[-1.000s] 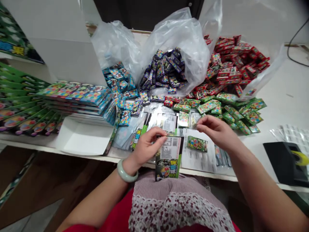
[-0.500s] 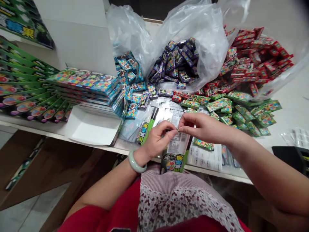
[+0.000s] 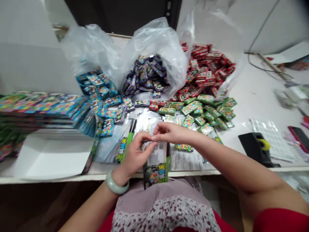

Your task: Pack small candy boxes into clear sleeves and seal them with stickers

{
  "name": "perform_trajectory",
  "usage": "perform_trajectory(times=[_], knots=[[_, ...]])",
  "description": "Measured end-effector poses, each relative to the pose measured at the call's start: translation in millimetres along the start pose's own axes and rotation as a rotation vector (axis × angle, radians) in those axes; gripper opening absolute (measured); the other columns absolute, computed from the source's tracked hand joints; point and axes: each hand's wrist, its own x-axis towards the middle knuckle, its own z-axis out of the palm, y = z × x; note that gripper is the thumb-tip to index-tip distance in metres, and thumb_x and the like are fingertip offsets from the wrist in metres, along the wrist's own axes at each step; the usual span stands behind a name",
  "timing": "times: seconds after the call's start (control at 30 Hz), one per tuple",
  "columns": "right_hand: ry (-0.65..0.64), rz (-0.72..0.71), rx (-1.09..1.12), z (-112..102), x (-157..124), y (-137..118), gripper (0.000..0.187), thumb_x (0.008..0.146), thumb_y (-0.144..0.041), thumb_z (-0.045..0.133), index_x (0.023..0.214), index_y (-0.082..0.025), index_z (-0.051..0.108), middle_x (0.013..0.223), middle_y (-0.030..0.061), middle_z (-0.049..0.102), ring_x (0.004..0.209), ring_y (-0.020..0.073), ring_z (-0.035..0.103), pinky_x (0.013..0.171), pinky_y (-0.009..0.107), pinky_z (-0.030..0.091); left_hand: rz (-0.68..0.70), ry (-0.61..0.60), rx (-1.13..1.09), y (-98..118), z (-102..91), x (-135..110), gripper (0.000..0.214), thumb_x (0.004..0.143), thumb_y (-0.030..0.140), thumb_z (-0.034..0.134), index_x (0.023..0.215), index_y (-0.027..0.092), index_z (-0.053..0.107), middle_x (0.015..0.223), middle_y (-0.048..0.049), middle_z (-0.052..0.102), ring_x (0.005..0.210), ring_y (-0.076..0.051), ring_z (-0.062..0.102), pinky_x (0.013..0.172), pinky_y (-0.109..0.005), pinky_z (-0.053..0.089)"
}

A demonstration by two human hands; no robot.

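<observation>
My left hand (image 3: pixel 138 151), with a pale green bangle (image 3: pixel 117 183) on its wrist, is closed in a pinch. Its fingertips meet those of my right hand (image 3: pixel 166 132), also pinched. Whatever lies between the fingertips is too small and blurred to make out. Below both hands a black and green printed packet (image 3: pixel 155 174) lies on the table and juts over its front edge; my hands hide part of it. Small green boxes (image 3: pixel 206 111) lie beyond my right hand, and one green box (image 3: pixel 183 147) lies beneath my right forearm on a printed sheet (image 3: pixel 185 161).
Clear plastic bags (image 3: pixel 154 35) stand behind piles of blue boxes (image 3: pixel 101 85), purple boxes (image 3: pixel 145 72) and red boxes (image 3: pixel 209 66). To the left, stacked cartons (image 3: pixel 48 104) sit behind an open white box (image 3: pixel 55 154). A black tape dispenser (image 3: pixel 253 148) and a phone (image 3: pixel 299 138) are at the right.
The view has swung to the right, bringing the tape dispenser and phone fully into sight. Both hands stay pinched together above the packet, with little change in their pose.
</observation>
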Motion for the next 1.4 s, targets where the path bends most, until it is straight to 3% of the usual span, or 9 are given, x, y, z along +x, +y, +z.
perform_trajectory(times=[0.3,0.37,0.5,0.6,0.7,0.93,1.07,1.23,1.4], knots=[[-0.307,0.123,0.552,3,19,34,0.012,0.083,-0.025,0.065,0.076,-0.017,0.059,0.065,-0.0057,0.056,0.055,0.0064,0.049,0.055,0.02,0.037,-0.043,-0.051,0.142,12,-6.6,0,0.022,0.08,0.021,0.066,0.1,0.022,0.057,0.091,0.0001,0.062,0.082,-0.015,0.063,0.075,-0.025,0.053],[-0.143,-0.012,0.325,-11,12,43,0.006,0.084,-0.025,0.064,0.082,-0.019,0.064,0.077,-0.0023,0.064,0.066,0.0086,0.056,0.063,0.022,0.042,-0.143,0.007,0.144,12,-13.0,4,0.018,0.078,0.025,0.068,0.094,0.021,0.061,0.088,0.0002,0.063,0.081,-0.016,0.062,0.073,-0.025,0.053],[0.614,0.0,-0.498,-68,-20,77,0.016,0.091,-0.026,0.055,0.096,-0.021,0.068,0.099,0.0036,0.071,0.09,0.0152,0.063,0.081,0.028,0.046,-0.455,0.45,-0.098,4,-34.9,19,0.023,0.072,0.027,0.068,0.093,0.02,0.061,0.086,0.0017,0.062,0.072,-0.013,0.059,0.062,-0.02,0.049],[0.75,0.135,-0.667,-102,-41,105,0.029,0.086,-0.034,0.062,0.106,-0.015,0.068,0.109,0.0147,0.069,0.106,0.0285,0.059,0.092,0.041,0.041,-0.58,0.708,-0.336,-10,-47.8,29,0.03,0.065,0.019,0.068,0.093,0.019,0.059,0.083,0.0026,0.062,0.07,-0.011,0.059,0.061,-0.018,0.048],[0.722,0.184,-0.76,-110,-42,123,0.05,0.074,-0.043,0.074,0.115,-0.016,0.066,0.113,0.0179,0.068,0.116,0.0355,0.052,0.1,0.049,0.032,-0.629,0.735,-0.38,-29,-52.0,28,0.034,0.061,0.016,0.07,0.092,0.018,0.057,0.081,0.0025,0.063,0.069,-0.01,0.06,0.061,-0.017,0.048],[0.723,0.21,-0.686,-108,-18,132,0.051,0.067,-0.04,0.08,0.111,-0.019,0.067,0.104,0.0128,0.071,0.108,0.0351,0.055,0.095,0.051,0.035,-0.635,0.421,-0.037,-63,-68.0,-1,0.062,0.059,0.035,0.079,0.114,0.02,0.052,0.099,-0.004,0.065,0.09,-0.02,0.064,0.08,-0.03,0.053],[0.773,0.165,-0.541,-118,-23,129,0.04,0.074,-0.034,0.072,0.111,-0.021,0.065,0.097,0.0066,0.07,0.094,0.0258,0.06,0.087,0.042,0.043,-0.344,0.234,0.547,-61,-77.5,-7,0.064,0.073,0.052,0.067,0.124,0.017,0.052,0.117,-0.0136,0.059,0.106,-0.031,0.059,0.092,-0.048,0.05],[0.773,0.095,-0.327,-118,-42,125,0.031,0.085,-0.037,0.052,0.109,-0.019,0.061,0.082,0.002,0.065,0.071,0.0161,0.063,0.066,0.03,0.051,0.04,-0.317,0.7,-46,-60.8,10,0.065,0.083,0.046,0.06,0.14,0.022,0.039,0.143,-0.0137,0.047,0.135,-0.034,0.039,0.112,-0.054,0.031],[0.719,0.142,-0.237,-93,-61,135,0.018,0.086,-0.032,0.051,0.093,-0.017,0.059,0.076,0.0058,0.068,0.062,0.0174,0.066,0.058,0.031,0.054,0.006,-0.6,0.8,-48,-41.7,25,0.08,0.078,0.029,0.065,0.149,0.025,0.026,0.157,-0.0126,0.027,0.145,-0.039,0.017,0.112,-0.064,0.022]])
